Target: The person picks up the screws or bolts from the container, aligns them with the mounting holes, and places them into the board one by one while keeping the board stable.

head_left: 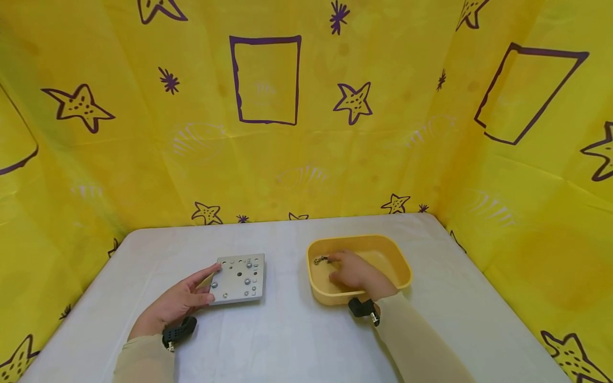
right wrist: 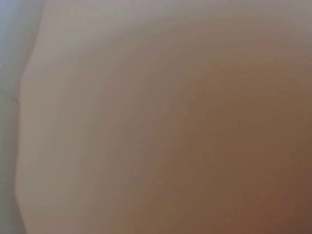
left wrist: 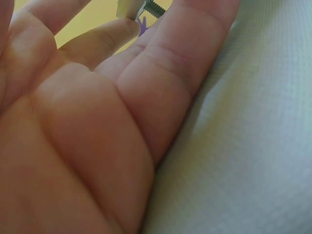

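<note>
My left hand [head_left: 179,300] grips the left edge of a square grey plate [head_left: 232,287], which has holes and carries several bolts. In the left wrist view, the threaded end of a bolt [left wrist: 155,8] sticks out beyond the plate's edge [left wrist: 127,9], near the fingers. Inside a yellow plastic bin, my right hand [head_left: 356,272] reaches down with its thumb apart from the index finger. Its fingertips are right at a few small metal pieces [head_left: 320,260], which look like screws. The right wrist view is filled by blurred skin and a sleeve edge.
The yellow bin [head_left: 399,247] stands on a white-covered table [head_left: 287,340], to the right of the plate. Yellow cloth [head_left: 268,175] with drawn starfish encloses the table at the back and both sides. A dark camera is strapped to each wrist.
</note>
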A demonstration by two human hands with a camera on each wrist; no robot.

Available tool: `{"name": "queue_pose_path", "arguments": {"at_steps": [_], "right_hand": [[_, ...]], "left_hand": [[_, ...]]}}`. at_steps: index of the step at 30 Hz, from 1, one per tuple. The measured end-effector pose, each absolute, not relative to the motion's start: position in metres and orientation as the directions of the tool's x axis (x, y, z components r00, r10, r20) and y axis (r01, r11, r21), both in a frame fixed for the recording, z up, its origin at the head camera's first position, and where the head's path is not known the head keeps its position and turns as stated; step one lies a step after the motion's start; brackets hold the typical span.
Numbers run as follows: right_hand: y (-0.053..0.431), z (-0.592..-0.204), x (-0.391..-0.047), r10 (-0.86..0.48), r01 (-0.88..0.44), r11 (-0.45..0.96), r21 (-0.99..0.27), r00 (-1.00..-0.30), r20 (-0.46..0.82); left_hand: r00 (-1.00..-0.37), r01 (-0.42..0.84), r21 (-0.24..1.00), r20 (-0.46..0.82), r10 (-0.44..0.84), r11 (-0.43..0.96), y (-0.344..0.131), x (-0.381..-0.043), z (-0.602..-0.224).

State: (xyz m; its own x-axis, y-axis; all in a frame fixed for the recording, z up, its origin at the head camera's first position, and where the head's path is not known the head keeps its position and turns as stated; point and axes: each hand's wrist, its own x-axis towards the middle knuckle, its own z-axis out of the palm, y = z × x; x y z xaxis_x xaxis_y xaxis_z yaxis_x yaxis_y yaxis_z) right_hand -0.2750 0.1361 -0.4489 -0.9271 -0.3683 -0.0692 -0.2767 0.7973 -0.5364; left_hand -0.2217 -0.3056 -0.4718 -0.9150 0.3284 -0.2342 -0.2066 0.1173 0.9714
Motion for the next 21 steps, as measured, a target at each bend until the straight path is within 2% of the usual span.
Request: {"name": "queue_pose_path", "arguments": {"at_steps": [7,21], "right_hand": [[0.1328,-0.4509,-0.2747,-0.319,-0.245,0.801,-0.546,-0.947,-0.043],[0.1278,-0.4483,-0.2747,-0.351,-0.32,0.869,-0.376,-0.936,-0.014]], "left_hand": [[-0.9,-0.196,0.977,-0.213,0.381,0.081,-0.3067,-0.2217,-0.473],[-0.897,-0.187,0.978,-0.207,0.39,0.088,-0.3075,-0.2213,-0.4736]]}}
